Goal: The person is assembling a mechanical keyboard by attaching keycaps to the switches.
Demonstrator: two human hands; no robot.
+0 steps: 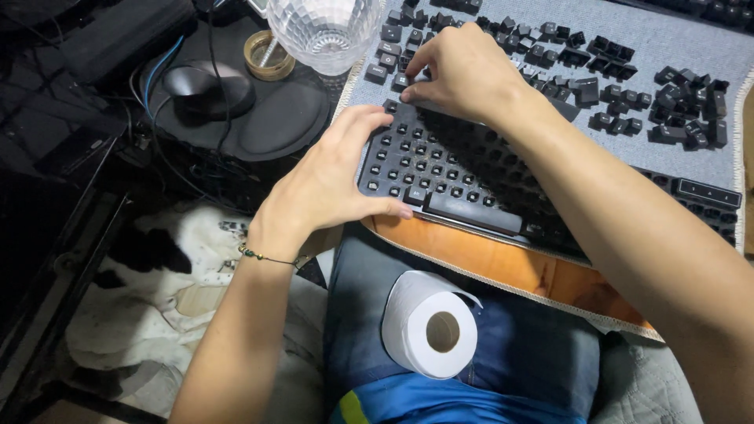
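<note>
A black keyboard (463, 177) with most keycaps removed lies on a grey mat (675, 31) over an orange table edge. My left hand (330, 177) grips the keyboard's left end, thumb along its front edge. My right hand (463, 71) reaches over the top left corner, fingertips pinched at a keycap (402, 81) there. Several loose black keycaps (683, 114) lie scattered on the mat beyond the keyboard. A space bar (473, 212) still sits in the front row.
A toilet paper roll (432, 326) rests on my lap. A clear faceted glass bowl (323, 31) and a tape roll (269, 55) stand at the back. A black mouse (206, 86) sits on a dark pad to the left, with cables around it.
</note>
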